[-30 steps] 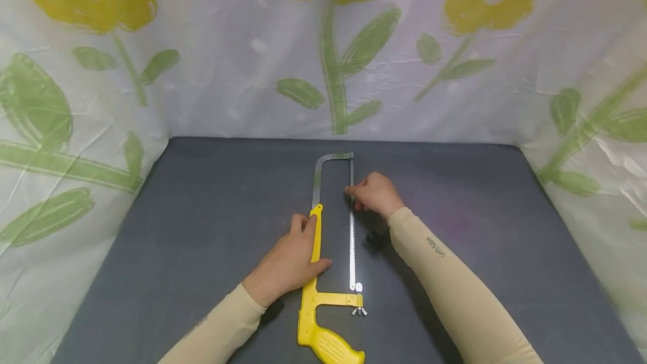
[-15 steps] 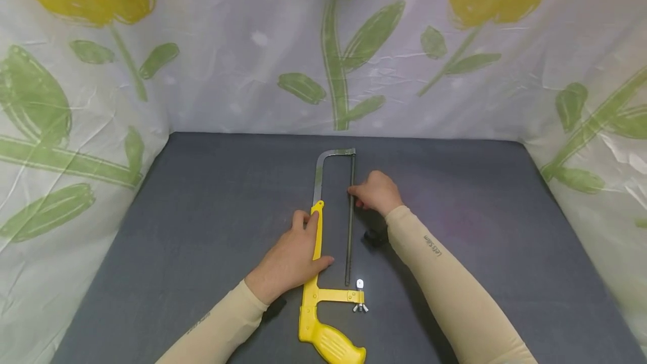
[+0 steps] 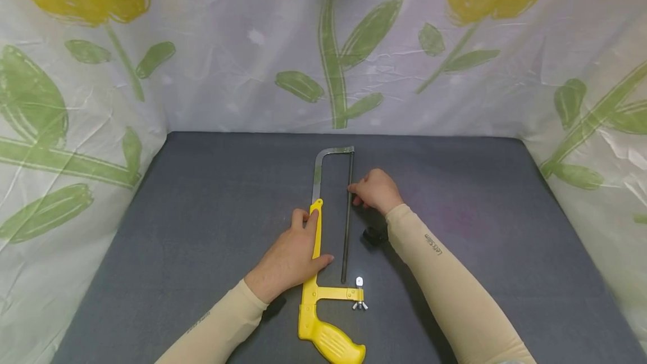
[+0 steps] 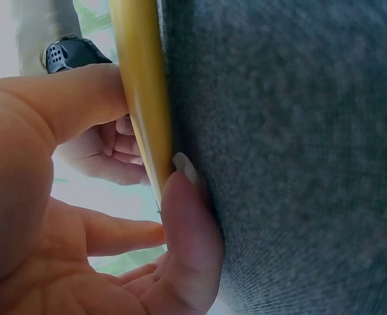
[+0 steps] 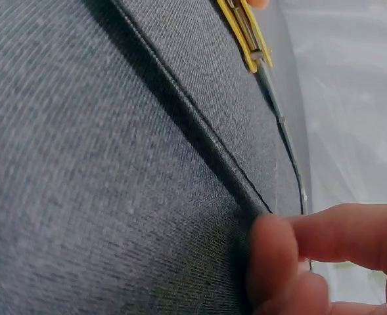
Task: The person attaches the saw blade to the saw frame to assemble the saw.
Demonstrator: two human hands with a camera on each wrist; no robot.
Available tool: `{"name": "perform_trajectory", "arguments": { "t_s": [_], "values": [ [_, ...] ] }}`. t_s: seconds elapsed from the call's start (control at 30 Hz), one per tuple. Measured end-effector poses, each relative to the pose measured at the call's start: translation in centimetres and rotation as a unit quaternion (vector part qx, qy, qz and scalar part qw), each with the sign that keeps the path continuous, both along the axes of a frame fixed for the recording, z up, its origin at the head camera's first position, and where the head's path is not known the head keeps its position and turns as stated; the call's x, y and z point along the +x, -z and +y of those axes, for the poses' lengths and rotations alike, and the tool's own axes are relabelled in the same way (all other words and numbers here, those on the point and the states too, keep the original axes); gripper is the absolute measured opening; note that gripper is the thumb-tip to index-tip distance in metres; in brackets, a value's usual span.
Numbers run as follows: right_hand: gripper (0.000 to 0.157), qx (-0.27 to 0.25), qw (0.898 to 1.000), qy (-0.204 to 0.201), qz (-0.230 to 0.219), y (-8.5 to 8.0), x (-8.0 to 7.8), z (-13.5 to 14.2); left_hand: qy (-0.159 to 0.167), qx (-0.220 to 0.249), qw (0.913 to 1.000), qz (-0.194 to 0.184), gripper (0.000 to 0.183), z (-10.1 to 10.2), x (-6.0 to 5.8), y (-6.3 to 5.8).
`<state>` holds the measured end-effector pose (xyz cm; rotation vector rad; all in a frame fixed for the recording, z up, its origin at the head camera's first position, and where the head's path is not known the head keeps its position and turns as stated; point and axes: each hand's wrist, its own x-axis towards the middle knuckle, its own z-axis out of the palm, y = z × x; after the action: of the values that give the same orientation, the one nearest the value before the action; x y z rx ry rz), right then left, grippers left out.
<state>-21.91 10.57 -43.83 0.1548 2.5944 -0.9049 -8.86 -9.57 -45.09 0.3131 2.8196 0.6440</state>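
A hacksaw (image 3: pixel 307 296) with a yellow handle and a grey metal bow lies on the dark table. My left hand (image 3: pixel 288 254) grips its yellow frame; the left wrist view shows the thumb and fingertips (image 4: pixel 190 223) against the frame's edge. My right hand (image 3: pixel 377 191) pinches the thin saw blade (image 3: pixel 346 235) in its upper part, with thumb and fingertips (image 5: pixel 272 243). The blade's far end is at the bow's tip (image 3: pixel 352 150). Its near end is free, apart from and left of the holder pin with the wing nut (image 3: pixel 360 305). The blade stands edge-up, looking dark.
The grey cloth-covered table (image 3: pixel 217 184) stretches around the saw on both sides. A white curtain (image 3: pixel 217 72) printed with flowers hangs behind and along both sides. A black wrist camera (image 3: pixel 375 235) sits beneath my right wrist.
The blade has turned from its bright flat face to a dark edge. Its near end has swung left, away from the pin. My left hand stays on the frame.
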Motion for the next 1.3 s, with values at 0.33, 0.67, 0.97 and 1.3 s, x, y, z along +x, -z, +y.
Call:
{"name": "perform_trajectory", "arguments": {
  "t_s": [0.33, 0.67, 0.97, 1.3],
  "values": [
    [0.027, -0.181, 0.980, 0.034, -0.073, 0.6, -0.6, 0.7, 0.000, -0.002, 1.0000, -0.006, 0.104, 0.1, -0.1, 0.0],
    [0.028, -0.271, 0.950, 0.071, -0.137, 1.2, -0.3, 1.4, -0.006, 0.001, 0.9999, -0.010, 0.104, -0.2, 0.1, 0.0],
    [0.023, -0.242, 0.962, -0.007, -0.126, 0.9, 3.7, 2.5, 0.000, 0.004, 1.0000, -0.007, 0.103, -0.4, 0.2, -0.4],
    [0.019, -0.271, 0.950, -0.056, -0.142, 1.4, 9.8, 3.4, -0.002, -0.008, 0.9999, -0.008, 0.103, -1.1, 0.0, -0.9]
  ]
}}
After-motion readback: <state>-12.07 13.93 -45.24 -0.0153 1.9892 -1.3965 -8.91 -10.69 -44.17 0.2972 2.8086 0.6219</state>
